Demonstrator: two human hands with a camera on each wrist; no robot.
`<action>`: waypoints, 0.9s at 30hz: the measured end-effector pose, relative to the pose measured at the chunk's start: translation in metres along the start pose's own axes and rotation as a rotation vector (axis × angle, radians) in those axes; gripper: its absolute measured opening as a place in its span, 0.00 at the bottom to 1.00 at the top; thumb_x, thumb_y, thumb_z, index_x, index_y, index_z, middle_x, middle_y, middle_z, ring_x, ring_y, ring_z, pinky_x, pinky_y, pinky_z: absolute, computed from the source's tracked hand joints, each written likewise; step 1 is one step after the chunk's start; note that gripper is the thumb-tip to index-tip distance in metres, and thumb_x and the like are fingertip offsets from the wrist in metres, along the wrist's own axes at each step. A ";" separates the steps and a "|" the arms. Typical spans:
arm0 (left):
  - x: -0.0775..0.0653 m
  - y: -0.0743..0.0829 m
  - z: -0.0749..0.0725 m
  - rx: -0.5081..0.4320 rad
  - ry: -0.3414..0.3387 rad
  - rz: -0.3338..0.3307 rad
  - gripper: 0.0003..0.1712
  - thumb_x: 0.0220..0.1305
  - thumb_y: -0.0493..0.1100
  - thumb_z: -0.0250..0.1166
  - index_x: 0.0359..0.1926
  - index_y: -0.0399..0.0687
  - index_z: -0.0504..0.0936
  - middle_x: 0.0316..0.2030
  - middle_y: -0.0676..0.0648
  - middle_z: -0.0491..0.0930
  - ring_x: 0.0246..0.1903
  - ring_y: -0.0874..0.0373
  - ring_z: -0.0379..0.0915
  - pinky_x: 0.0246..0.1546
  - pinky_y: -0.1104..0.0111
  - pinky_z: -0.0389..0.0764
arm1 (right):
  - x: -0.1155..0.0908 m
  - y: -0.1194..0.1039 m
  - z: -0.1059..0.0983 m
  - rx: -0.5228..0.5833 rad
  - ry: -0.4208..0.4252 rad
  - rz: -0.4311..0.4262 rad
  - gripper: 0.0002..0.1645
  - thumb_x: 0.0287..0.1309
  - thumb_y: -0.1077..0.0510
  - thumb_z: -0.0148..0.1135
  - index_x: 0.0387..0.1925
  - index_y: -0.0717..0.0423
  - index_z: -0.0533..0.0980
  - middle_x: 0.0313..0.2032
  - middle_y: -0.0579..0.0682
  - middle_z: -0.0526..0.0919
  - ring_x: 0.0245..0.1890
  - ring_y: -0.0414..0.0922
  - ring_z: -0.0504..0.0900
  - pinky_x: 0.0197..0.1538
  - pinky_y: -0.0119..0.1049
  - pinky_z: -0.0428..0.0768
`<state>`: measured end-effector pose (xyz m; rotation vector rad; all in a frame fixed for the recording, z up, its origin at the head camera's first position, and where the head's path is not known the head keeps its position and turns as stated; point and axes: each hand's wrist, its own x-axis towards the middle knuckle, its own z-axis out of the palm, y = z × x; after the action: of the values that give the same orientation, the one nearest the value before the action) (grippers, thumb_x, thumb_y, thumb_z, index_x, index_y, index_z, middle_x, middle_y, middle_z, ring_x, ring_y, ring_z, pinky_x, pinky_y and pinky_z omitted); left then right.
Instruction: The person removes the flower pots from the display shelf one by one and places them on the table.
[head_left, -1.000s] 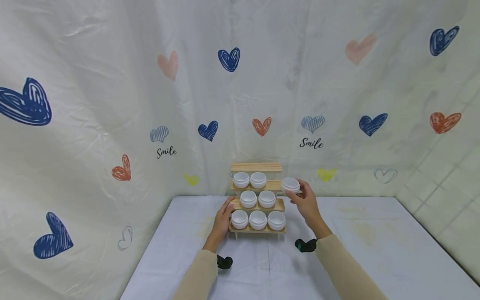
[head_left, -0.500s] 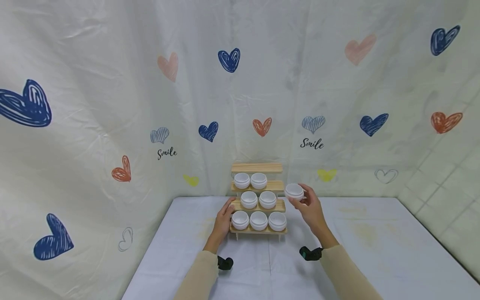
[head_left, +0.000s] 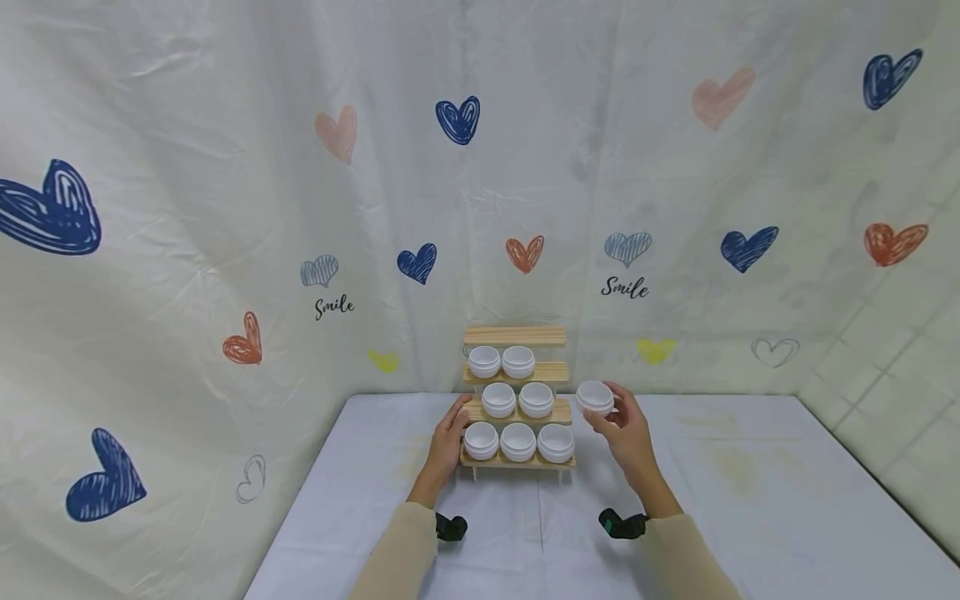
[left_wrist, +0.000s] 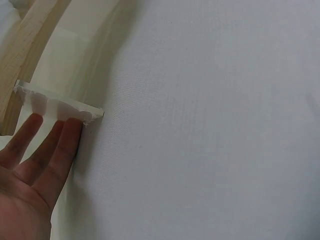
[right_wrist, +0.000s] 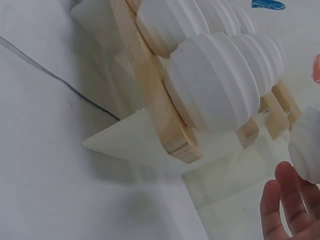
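Observation:
A small white bowl [head_left: 595,397] is held between the thumb and fingers of my right hand [head_left: 626,433], just right of a stepped wooden rack [head_left: 514,336]. Only part of that bowl [right_wrist: 306,145] shows at the edge of the right wrist view, with fingertips against it. The rack's lower three tiers carry several matching bowls [head_left: 517,442]; its top board is bare. My left hand [head_left: 447,442] touches the rack's left side. In the left wrist view its straight fingers [left_wrist: 62,155] meet the pale side support [left_wrist: 60,102]; the thumb is out of sight there.
A white cloth [head_left: 720,500] covers the table, and the rack stands near its back edge. Close behind hangs a pale curtain [head_left: 555,200] printed with hearts. Dark wrist cameras [head_left: 622,524] sit on both wrists.
My right hand has carried the bowl down and slightly to the right, away from the third tier's end. My left hand has stayed at the rack's side.

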<state>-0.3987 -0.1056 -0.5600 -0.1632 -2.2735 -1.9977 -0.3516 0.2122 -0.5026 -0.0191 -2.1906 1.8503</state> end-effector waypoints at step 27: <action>0.000 -0.001 0.001 -0.006 0.004 0.007 0.26 0.80 0.57 0.50 0.74 0.66 0.70 0.58 0.43 0.82 0.51 0.63 0.76 0.57 0.67 0.72 | -0.016 0.038 -0.010 0.030 0.070 0.040 0.43 0.61 0.59 0.73 0.74 0.46 0.63 0.61 0.57 0.74 0.40 0.32 0.78 0.42 0.23 0.81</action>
<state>-0.3992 -0.1052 -0.5614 -0.1669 -2.2619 -1.9998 -0.3398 0.2261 -0.5411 -0.1213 -2.1306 1.8738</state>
